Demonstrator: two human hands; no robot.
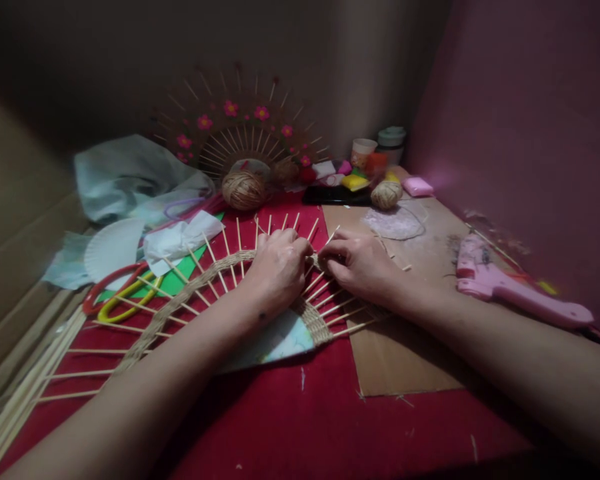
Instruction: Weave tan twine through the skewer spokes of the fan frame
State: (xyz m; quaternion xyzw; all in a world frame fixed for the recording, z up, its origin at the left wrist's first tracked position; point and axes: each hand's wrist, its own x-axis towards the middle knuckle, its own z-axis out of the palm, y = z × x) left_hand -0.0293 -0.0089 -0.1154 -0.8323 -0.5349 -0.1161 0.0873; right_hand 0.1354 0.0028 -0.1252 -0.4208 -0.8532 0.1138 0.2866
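Observation:
A fan-shaped frame of thin wooden sticks [239, 247], with a band of woven twine [173, 305] running across them, lies on the red surface. A smaller inner twine band [316, 323] borders a pale blue patterned piece [285, 341]. My left hand [281, 267] is closed over the outer band near the middle, fingers curled on the twine between the sticks. Just to its right, my right hand [355, 263] pinches twine at the same band, its fingertips close to the left hand's. The strand itself is mostly hidden by the fingers.
Behind stand a flowered stick fan [230, 110] and a twine ball [243, 190]. A smaller twine ball [387, 194] sits near a black phone-like slab [330, 195]. A pink glue gun [520, 293] lies right, beside cardboard [405, 360]. Scissors with red and yellow handles [111, 316] lie left.

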